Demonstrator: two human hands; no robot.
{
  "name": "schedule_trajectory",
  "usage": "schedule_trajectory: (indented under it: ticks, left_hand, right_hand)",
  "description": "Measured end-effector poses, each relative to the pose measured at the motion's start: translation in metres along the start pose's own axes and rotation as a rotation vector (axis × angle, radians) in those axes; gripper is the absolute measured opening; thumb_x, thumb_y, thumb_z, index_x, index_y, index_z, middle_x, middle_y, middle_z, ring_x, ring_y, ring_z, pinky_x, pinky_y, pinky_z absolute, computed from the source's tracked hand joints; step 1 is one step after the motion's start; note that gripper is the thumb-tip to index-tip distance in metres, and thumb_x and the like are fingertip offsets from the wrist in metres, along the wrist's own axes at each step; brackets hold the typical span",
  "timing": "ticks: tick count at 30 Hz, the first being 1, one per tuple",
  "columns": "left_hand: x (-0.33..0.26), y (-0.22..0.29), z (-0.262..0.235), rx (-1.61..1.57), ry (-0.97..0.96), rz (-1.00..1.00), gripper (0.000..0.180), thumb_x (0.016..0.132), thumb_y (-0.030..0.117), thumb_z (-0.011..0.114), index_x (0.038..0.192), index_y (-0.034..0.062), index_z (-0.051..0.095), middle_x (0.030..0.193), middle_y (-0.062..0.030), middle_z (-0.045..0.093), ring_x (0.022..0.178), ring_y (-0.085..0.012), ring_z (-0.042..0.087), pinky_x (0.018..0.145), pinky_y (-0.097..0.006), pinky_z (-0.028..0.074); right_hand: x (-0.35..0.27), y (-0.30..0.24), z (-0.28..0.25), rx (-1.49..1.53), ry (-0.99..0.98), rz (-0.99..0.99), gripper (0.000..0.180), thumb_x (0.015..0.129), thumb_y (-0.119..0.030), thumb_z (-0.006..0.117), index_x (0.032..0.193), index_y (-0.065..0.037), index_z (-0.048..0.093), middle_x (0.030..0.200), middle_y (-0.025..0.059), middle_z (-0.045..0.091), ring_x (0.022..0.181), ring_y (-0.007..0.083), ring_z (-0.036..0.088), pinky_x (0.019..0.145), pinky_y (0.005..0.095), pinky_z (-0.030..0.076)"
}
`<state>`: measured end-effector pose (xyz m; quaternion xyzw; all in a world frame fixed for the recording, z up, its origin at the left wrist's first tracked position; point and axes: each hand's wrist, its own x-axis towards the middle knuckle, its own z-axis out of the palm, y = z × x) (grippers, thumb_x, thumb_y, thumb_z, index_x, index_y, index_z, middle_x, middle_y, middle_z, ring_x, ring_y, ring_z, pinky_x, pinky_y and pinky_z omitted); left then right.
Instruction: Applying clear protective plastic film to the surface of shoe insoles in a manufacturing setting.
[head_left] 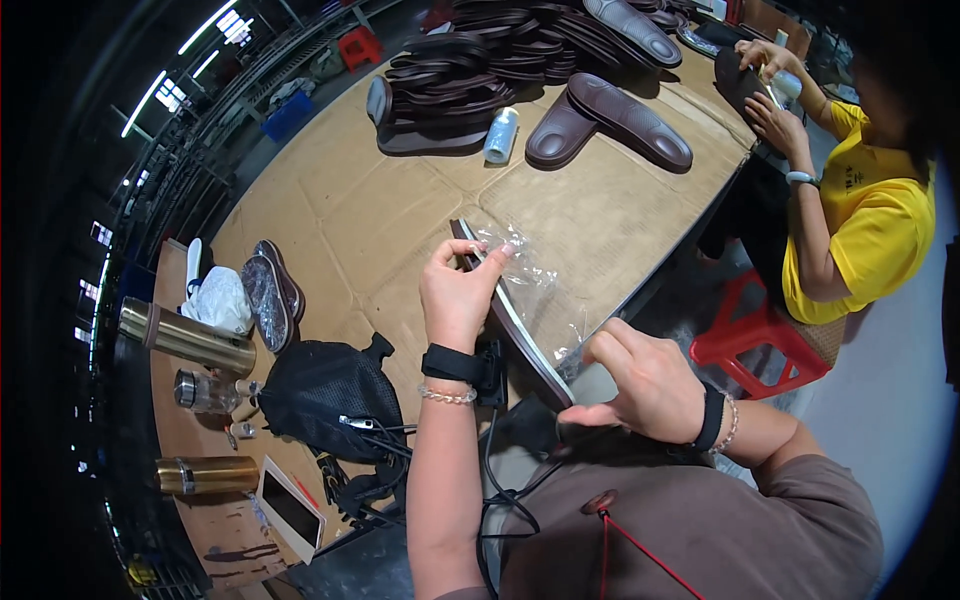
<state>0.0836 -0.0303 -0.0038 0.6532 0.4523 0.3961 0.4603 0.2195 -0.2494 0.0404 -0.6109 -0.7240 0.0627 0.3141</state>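
Observation:
A dark brown shoe sole (520, 338) with a white stripe along its side is held edge-on and slanting over the table's near edge. My left hand (462, 290) is closed on its far end, thumb and fingers pinching it together with clear plastic film (535, 275). The crinkled film spreads along the sole's right side. At the near end is my right hand (645, 385), its thumb by the sole's tip and its curved fingers apart from the thumb. A black strap and a beaded bracelet circle each wrist.
A cardboard-covered table (350, 230) bears piled brown soles (470, 75), a pair of soles (610, 120) and a blue-white bottle (501, 136). At left stand a black bag (330, 400), gold flasks (190, 335) and film-wrapped soles (268, 300). A co-worker in yellow (870, 230) sits at right on a red stool (745, 345).

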Motion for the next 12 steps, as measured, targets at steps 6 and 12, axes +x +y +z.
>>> schedule_trajectory:
  ticks: [6,12]
  left_hand:
    - [0.002,-0.024,-0.021,-0.097,0.120,0.096,0.033,0.085,0.023,0.091,0.097,-0.0013,0.072,0.088,-0.0062,0.074,0.081,-0.0095,0.065,0.066,-0.027,0.052]
    - [-0.027,-0.016,-0.034,-0.361,0.052,-0.180,0.038,0.107,0.037,0.064,0.129,0.0061,0.072,0.117,-0.0063,0.074,0.090,-0.0115,0.070,0.063,-0.028,0.063]
  right_hand:
    - [-0.001,0.001,0.013,0.039,0.188,-0.118,0.026,0.081,-0.014,0.083,0.098,-0.006,0.066,0.087,0.0086,0.062,0.076,0.0271,0.069,0.062,0.0373,0.056]
    - [0.013,0.051,-0.021,0.203,0.131,-0.164,0.021,0.083,-0.003,0.080,0.102,-0.003,0.072,0.089,0.0113,0.069,0.075,0.0281,0.073,0.065,0.0369,0.059]
